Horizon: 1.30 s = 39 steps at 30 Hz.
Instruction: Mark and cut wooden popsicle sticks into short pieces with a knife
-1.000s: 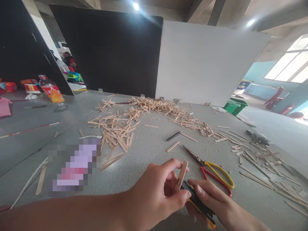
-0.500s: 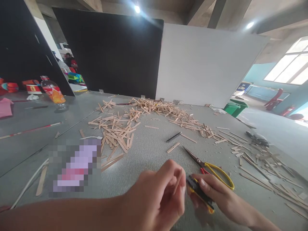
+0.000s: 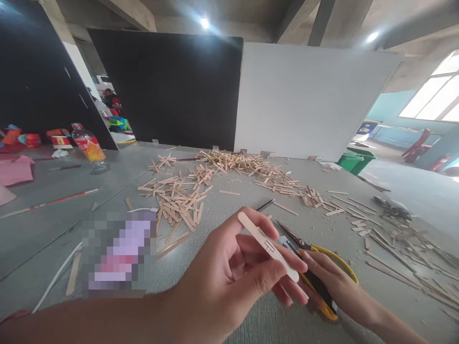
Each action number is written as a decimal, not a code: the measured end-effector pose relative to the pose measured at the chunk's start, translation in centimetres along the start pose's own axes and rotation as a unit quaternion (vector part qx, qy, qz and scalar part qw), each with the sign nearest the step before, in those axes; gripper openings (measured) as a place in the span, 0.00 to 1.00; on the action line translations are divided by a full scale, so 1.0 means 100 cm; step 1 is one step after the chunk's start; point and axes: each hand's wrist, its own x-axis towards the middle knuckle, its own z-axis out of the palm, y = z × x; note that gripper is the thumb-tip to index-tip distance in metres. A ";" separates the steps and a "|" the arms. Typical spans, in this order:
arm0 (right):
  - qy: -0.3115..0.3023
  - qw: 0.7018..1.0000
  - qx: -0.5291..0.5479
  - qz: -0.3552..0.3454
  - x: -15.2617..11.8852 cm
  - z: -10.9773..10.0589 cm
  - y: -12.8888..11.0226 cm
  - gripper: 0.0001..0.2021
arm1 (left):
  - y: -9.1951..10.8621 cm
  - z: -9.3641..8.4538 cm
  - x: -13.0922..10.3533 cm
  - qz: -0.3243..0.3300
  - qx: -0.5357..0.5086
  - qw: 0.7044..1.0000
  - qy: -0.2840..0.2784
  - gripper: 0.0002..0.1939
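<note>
Now marked stick (image 3: 268, 246) turned slantwise | left grip (image 3: 233, 274) pinching it | right grip (image 3: 333, 277) clasping tool (image 3: 320, 290)

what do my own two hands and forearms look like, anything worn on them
Both your left hand and right hand look bare: no gloves, rings, watch or bracelet on the parts in view. No sleeve shows on either forearm, and the visible nails are short.

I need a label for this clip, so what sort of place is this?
Probably a craft workshop in a concrete building: wooden sticks lie heaped on the table, the left hand holds a marked stick, and bare concrete beams cross overhead.
</note>
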 end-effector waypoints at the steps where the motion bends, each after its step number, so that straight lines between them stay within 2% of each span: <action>1: 0.003 1.000 0.002 0.004 0.000 0.000 0.000 0.33 | 0.000 0.000 0.000 0.001 0.002 1.000 0.000 0.09; 13: 0.000 1.000 0.000 0.013 0.001 0.000 0.002 0.35 | -0.001 -0.003 -0.001 -0.001 0.009 1.000 -0.007 0.11; 20: -0.070 0.997 0.013 -0.032 0.007 -0.003 0.010 0.32 | 0.004 -0.002 0.001 -0.029 0.055 0.998 0.007 0.12; 25: -0.076 0.997 0.010 -0.025 0.012 -0.008 0.020 0.32 | 0.004 -0.002 0.002 -0.045 0.067 0.997 0.007 0.12; 30: -0.100 0.994 0.032 -0.034 0.012 -0.007 0.020 0.31 | 0.005 -0.004 0.003 -0.069 0.090 0.994 0.011 0.14; 39: -0.086 0.996 0.017 -0.025 0.009 -0.004 0.015 0.33 | 0.001 -0.008 0.004 -0.080 0.122 0.989 0.030 0.15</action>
